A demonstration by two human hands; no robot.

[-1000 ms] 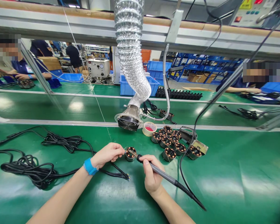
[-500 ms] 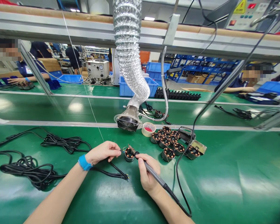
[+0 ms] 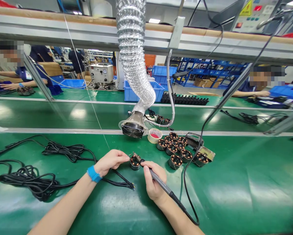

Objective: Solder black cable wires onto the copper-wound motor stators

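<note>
A black ring-shaped part with copper coils [image 3: 135, 163] sits on the green work surface between my hands. My left hand [image 3: 113, 160], with a blue band at the wrist, pinches thin wires at the left edge of this ring. In my right hand [image 3: 154, 181] is a grey soldering iron [image 3: 159, 181], held like a pen. Its tip end reaches the top of the ring; the exact contact point is too small to tell. Black cables [image 3: 119, 182] run under my left wrist, their stripped ends just below the ring.
Several coil rings [image 3: 175, 161] stand to the right beside a metal stand [image 3: 207, 153]. A tape roll [image 3: 154, 135] and a fan-ended duct [image 3: 133, 129] are beyond. Coiled black cables [image 3: 31, 182] lie left. The iron's cord [image 3: 185, 182] hangs at right. Co-workers sit across.
My left hand has moved slightly right, closer to the ring, still pinching. My right hand and the iron have hardly moved. The co-worker at the far left has shifted their arms.
</note>
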